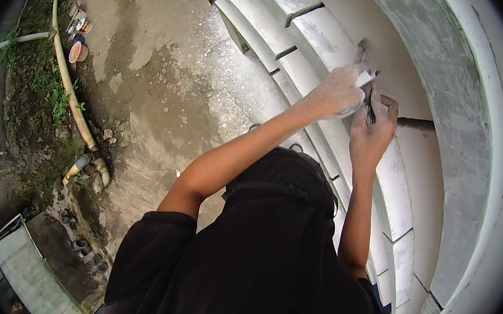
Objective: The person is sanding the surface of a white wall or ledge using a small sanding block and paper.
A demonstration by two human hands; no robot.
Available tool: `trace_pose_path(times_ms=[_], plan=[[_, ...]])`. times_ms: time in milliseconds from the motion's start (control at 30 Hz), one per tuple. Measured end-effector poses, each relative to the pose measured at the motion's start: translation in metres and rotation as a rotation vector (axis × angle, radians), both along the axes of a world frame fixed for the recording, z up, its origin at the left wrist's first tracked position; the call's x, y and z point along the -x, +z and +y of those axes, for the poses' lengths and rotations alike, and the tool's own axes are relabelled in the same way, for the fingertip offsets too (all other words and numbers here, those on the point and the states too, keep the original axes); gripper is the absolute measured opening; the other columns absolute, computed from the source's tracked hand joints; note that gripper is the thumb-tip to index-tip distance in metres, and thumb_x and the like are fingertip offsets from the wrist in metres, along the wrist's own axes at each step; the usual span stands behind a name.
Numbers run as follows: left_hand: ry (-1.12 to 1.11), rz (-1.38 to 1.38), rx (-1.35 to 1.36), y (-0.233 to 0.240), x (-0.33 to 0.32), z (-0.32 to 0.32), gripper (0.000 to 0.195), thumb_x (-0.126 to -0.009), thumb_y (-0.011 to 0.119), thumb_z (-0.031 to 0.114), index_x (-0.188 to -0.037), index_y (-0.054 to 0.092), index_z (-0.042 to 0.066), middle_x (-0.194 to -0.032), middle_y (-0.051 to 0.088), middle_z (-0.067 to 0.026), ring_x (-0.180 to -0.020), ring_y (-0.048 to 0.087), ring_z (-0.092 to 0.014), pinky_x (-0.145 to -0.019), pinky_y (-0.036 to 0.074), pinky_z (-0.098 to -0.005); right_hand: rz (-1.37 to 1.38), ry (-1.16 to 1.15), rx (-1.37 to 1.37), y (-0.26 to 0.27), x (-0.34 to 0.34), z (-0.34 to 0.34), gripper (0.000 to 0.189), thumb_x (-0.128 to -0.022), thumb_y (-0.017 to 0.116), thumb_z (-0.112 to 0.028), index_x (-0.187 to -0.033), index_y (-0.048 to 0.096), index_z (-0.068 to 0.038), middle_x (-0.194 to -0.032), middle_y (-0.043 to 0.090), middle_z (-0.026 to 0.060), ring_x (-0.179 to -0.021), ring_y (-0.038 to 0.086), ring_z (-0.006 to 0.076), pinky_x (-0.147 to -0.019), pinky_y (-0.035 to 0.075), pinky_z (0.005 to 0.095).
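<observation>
My left hand (339,93), coated in pale dust, has its fingers closed around a small white folded piece (365,79), perhaps paper or sandpaper. Close beside it, my right hand (374,128) grips a dark, narrow object (368,109), its kind unclear. The dark object lies between both hands, partly hidden by the fingers. A dusty grey tip shows above the left hand; whether it is a finger or part of a tool cannot be told. Both hands are in front of a smooth pale wall (416,93), above stepped white mouldings (322,36) with dark joints.
A grey curved band (463,177) runs along the right. Below is a stained concrete floor (157,102) with white dust near the mouldings. At left are a long pipe (66,71), plants, an orange-and-white bucket (77,52) and other containers. Footwear (81,249) stands at lower left.
</observation>
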State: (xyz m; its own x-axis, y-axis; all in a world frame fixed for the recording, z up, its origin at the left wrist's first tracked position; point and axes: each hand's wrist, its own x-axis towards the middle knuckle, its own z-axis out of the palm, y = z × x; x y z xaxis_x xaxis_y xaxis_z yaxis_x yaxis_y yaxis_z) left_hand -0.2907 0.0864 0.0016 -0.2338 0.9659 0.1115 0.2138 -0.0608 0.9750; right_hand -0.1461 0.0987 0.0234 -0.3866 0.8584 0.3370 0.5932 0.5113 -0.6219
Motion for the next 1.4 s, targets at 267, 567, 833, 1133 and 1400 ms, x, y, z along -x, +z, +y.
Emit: trace_pose_path(times_ms=[267, 567, 833, 1133, 1400], plan=[[0.0, -0.096, 0.037, 0.0, 0.031, 0.019, 0.049, -0.075, 0.056, 0.008, -0.12, 0.06, -0.01, -0.091, 0.067, -0.0269, -0.081, 0.066, -0.034, -0.073, 0.055, -0.0439, -0.018, 0.061, -0.076, 0.002, 0.03, 0.02, 0.047, -0.086, 0.067, 0.0, -0.132, 0.07, -0.003, -0.107, 0.064, 0.019, -0.101, 0.065, 0.0342, -0.091, 0.051, 0.0426], [-0.12, -0.146, 0.09, 0.011, 0.036, 0.012, 0.051, -0.078, 0.056, 0.01, -0.126, 0.059, -0.006, -0.088, 0.069, -0.0269, -0.08, 0.069, -0.041, -0.074, 0.055, -0.0458, -0.041, 0.058, -0.034, 0.003, 0.028, 0.017, 0.045, -0.088, 0.065, -0.001, -0.133, 0.069, -0.002, -0.109, 0.063, 0.0189, -0.093, 0.065, 0.0338, -0.085, 0.052, 0.0409], [-0.136, -0.114, 0.217, 0.021, 0.024, 0.007, 0.051, -0.076, 0.06, 0.009, -0.124, 0.058, -0.01, -0.094, 0.068, -0.0299, -0.089, 0.067, -0.046, -0.081, 0.053, -0.0476, -0.053, -0.038, -0.059, -0.001, 0.011, 0.007, 0.048, -0.084, 0.065, 0.0, -0.132, 0.07, -0.003, -0.103, 0.063, 0.0184, -0.093, 0.064, 0.0298, -0.087, 0.051, 0.0391], [-0.014, -0.229, 0.004, -0.015, 0.029, 0.019, 0.044, -0.076, 0.055, 0.006, -0.116, 0.064, -0.009, -0.087, 0.066, -0.0162, -0.081, 0.064, -0.025, -0.076, 0.052, -0.0367, -0.031, -0.006, -0.063, -0.002, 0.041, 0.01, 0.052, -0.081, 0.066, 0.003, -0.133, 0.07, -0.002, -0.093, 0.059, 0.0157, -0.088, 0.061, 0.0288, -0.086, 0.051, 0.0387], [-0.099, -0.225, 0.146, -0.009, 0.02, 0.018, 0.037, -0.077, 0.056, 0.006, -0.11, 0.063, -0.009, -0.073, 0.058, -0.0058, -0.065, 0.055, -0.016, -0.06, 0.046, -0.0328, -0.045, -0.083, -0.018, -0.002, 0.014, 0.003, 0.051, -0.085, 0.07, 0.001, -0.135, 0.071, -0.01, -0.098, 0.058, 0.0148, -0.086, 0.061, 0.0274, -0.084, 0.051, 0.0387]])
